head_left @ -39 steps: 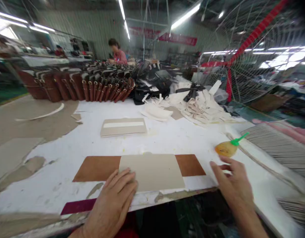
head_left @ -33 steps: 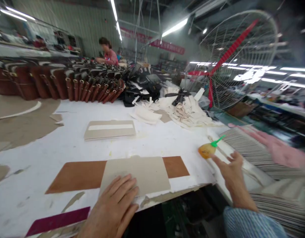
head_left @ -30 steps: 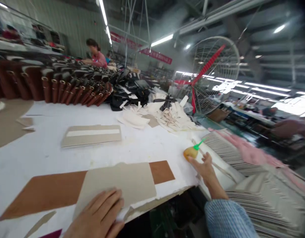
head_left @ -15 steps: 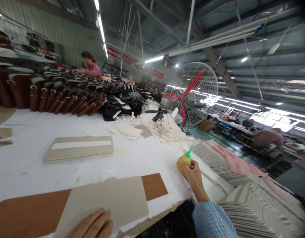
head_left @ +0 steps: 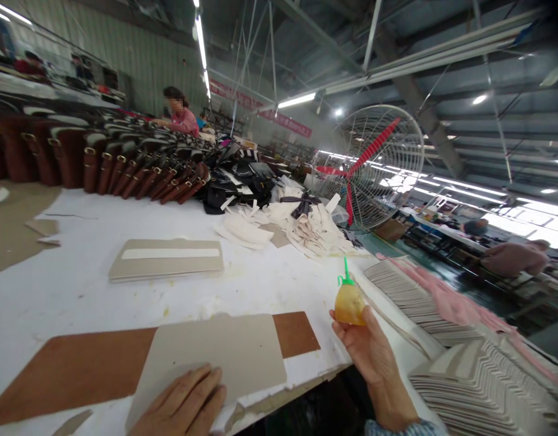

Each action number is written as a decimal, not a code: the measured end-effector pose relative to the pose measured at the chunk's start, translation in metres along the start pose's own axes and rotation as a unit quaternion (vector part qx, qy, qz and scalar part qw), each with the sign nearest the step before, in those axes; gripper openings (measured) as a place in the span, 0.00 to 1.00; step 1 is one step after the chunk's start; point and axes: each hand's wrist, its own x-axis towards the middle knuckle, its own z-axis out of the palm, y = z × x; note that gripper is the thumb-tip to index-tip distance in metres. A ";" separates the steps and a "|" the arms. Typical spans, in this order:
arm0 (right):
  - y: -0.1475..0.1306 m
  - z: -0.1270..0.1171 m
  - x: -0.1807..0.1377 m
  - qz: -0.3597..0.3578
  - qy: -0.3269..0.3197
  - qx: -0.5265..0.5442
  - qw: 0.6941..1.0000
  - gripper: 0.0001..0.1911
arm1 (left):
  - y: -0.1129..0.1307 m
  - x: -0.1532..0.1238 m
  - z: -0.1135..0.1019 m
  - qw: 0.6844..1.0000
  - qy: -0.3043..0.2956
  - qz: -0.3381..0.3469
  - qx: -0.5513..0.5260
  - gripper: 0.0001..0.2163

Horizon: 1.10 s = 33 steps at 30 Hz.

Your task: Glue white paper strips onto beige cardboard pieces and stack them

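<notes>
My right hand [head_left: 367,354] holds a squat, yellow glue bottle [head_left: 350,304] with a green nozzle [head_left: 347,272]. The bottle stands upright between thumb and fingers, in the air beside the table's front edge. My left hand [head_left: 186,402] lies flat on a grey-beige board panel [head_left: 224,348], fingers stretched out and nothing in them. That panel rests across a brown leather strip [head_left: 86,375], whose other end [head_left: 296,335] shows to the right of it. What lies under the panel is hidden.
A small stack of beige panels with a white strip [head_left: 167,263] lies farther back. Behind it are rows of brown buckled bag pieces [head_left: 138,163], black pieces [head_left: 238,181] and pale scraps [head_left: 306,227]. Stacked grey panels [head_left: 483,381] line the right. A large fan [head_left: 370,166] stands beyond.
My right hand has turned, bringing the bottle from tilted to upright with the palm more in view. The left hand stays on the panel. The whole view has shifted slightly.
</notes>
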 end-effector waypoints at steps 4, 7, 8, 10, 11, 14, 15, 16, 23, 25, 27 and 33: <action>0.000 0.013 -0.021 -0.024 0.006 -0.089 0.996 0.29 | 0.011 0.021 -0.030 0.996 -0.066 -0.051 -0.017 0.16; -0.005 0.024 -0.038 -0.014 -0.004 -0.156 0.988 0.31 | 0.018 0.037 -0.050 0.984 -0.144 -0.093 -0.057 0.16; -0.007 0.026 -0.043 -0.004 -0.007 -0.166 0.986 0.32 | 0.019 0.041 -0.054 0.980 -0.157 -0.098 -0.070 0.16; -0.007 0.030 -0.049 0.013 -0.011 -0.174 0.985 0.32 | 0.020 0.045 -0.058 0.977 -0.167 -0.099 -0.087 0.16; -0.006 0.030 -0.052 0.020 -0.014 -0.175 0.984 0.31 | 0.020 0.046 -0.058 0.976 -0.168 -0.100 -0.093 0.16; 0.003 0.031 -0.058 0.033 -0.034 -0.201 0.978 0.29 | 0.020 0.046 -0.058 0.974 -0.161 -0.116 -0.108 0.15; 0.007 0.030 -0.059 0.029 -0.041 -0.225 0.973 0.30 | 0.020 0.046 -0.059 0.974 -0.157 -0.123 -0.112 0.14; 0.010 0.029 -0.061 0.019 -0.048 -0.258 0.965 0.31 | 0.020 0.047 -0.059 0.973 -0.156 -0.128 -0.116 0.15; 0.002 0.029 -0.063 -0.086 -0.060 -0.555 0.825 0.35 | 0.021 0.049 -0.061 0.969 -0.160 -0.141 -0.123 0.15; -0.003 0.031 -0.063 -0.116 -0.069 -0.585 0.800 0.34 | 0.021 0.048 -0.060 0.968 -0.163 -0.143 -0.125 0.15; -0.007 0.033 -0.062 -0.139 -0.080 -0.602 0.782 0.32 | 0.022 0.047 -0.060 0.967 -0.168 -0.143 -0.129 0.16; -0.008 0.041 -0.065 -0.151 -0.092 -0.628 0.758 0.26 | 0.022 0.049 -0.059 0.964 -0.181 -0.142 -0.134 0.15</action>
